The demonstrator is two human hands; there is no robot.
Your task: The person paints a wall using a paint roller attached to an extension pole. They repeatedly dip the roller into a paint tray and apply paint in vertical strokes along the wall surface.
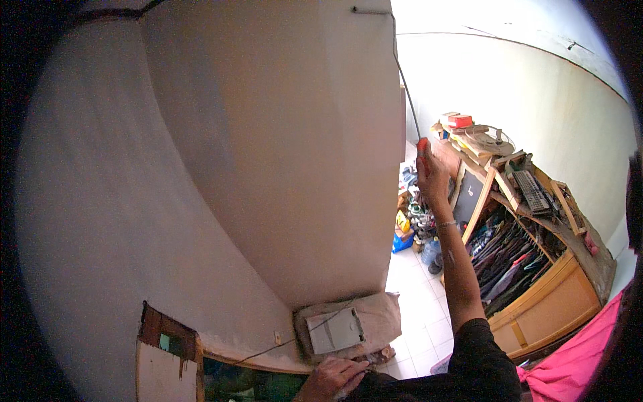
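Observation:
My right hand (432,175), raised on an outstretched arm, is closed around the red handle of a paint roller (406,79). Its thin metal rod runs up from the handle and bends left into a short crossbar against the top of the wall corner. The crossbar looks thin, and I cannot make out a fluffy sleeve on it. Low in the view, my left hand (331,379) is near my body with its fingers loosely stretched to the right. Nothing shows in it. The large plastered wall (281,154), patchy grey and beige, fills the left and middle.
Below the wall is a covered bundle (385,315) with a pale flat panel (335,330) on top. At right, a wooden wardrobe (556,301) holds hanging clothes, with planks and a keyboard (531,192) above. Clutter stands on the tiled floor (418,321). Pink cloth (569,368) hangs nearby.

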